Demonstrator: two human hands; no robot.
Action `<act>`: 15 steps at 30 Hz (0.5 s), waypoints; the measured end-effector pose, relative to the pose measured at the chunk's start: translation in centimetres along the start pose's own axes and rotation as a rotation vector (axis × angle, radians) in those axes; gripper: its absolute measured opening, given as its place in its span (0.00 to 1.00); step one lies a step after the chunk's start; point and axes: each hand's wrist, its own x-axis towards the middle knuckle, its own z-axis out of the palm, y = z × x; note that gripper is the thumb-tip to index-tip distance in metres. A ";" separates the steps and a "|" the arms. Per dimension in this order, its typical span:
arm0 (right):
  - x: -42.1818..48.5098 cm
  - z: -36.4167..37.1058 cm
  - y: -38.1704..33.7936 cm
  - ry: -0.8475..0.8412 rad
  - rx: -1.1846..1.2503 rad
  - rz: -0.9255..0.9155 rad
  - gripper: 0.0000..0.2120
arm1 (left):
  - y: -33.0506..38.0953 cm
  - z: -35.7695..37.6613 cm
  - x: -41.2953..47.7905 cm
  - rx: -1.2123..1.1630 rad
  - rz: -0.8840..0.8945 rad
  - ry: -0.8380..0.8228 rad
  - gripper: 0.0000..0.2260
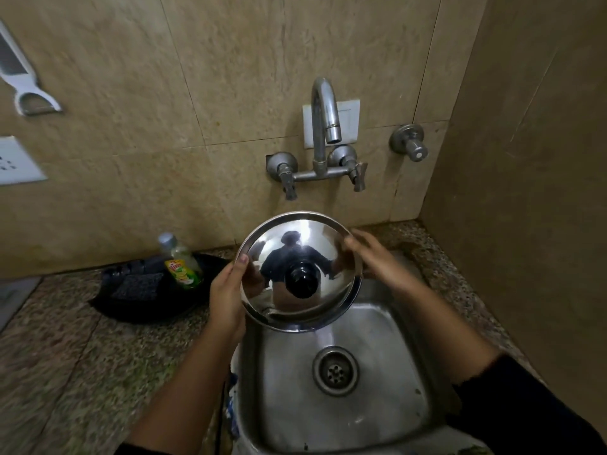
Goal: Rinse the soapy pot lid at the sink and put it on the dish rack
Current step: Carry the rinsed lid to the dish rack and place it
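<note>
Right now I hold the round polished steel pot lid with its black knob (299, 272) above the back edge of the small stainless steel sink (377, 372), tilted so its domed top faces me. My left hand (226, 298) grips the lid's left rim, thumb pressed on the top surface and the other fingers curled behind the edge. My right hand (372, 261) clasps the right rim, fingers wrapped over the edge and close together. Both forearms reach in from the bottom, the right one ending in a dark sleeve (525, 408).

The sink basin is bare metal with a round perforated drain (335, 371) in the middle. Above it, a curved chrome tap with two lever handles (323, 139) comes out of the beige stone-look wall tiles (230, 77); no water shows at its spout. A separate round chrome valve (409, 142) sits to the right of the tap. The same beige tile runs down the side wall on the right, forming a corner.

The counter is speckled brown granite (65, 356) on both sides of the sink. On it, left of the lid, a black tray (138, 310) holds a dark scrub pad (138, 285) and a clear bottle of green dish liquid with a grey cap (182, 262). A white-handled utensil (24, 77) hangs on the wall at upper left, above a white switch plate (16, 162).
</note>
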 end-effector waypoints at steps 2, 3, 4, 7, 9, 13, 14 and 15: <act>-2.4 -0.1 0.7 -0.089 0.045 -0.050 0.22 | -0.4 -0.3 -0.6 -0.066 -0.008 0.032 0.10; -3.2 -0.1 0.8 -0.102 0.064 -0.080 0.16 | -0.7 -0.4 -0.8 -0.110 -0.019 0.042 0.10; -3.8 0.0 0.6 -0.092 0.086 -0.092 0.12 | -1.0 -0.5 -1.1 -0.146 -0.033 0.045 0.10; -4.9 0.1 -0.2 -0.025 0.108 -0.125 0.11 | -1.7 -0.9 -2.1 -0.211 -0.065 0.033 0.15; -5.2 0.2 -0.6 -0.004 0.095 -0.192 0.10 | -1.9 -1.1 -2.8 -0.193 -0.116 0.028 0.20; -6.1 0.8 -2.0 0.022 -0.002 -0.328 0.12 | -2.6 -1.9 -4.1 0.102 -0.242 -0.004 0.15; -6.2 1.0 -2.3 0.021 -0.029 -0.354 0.12 | -2.7 -2.1 -4.4 0.149 -0.272 0.011 0.15; -6.3 1.3 -2.5 0.017 -0.052 -0.374 0.13 | -2.7 -2.3 -4.8 0.176 -0.293 0.025 0.14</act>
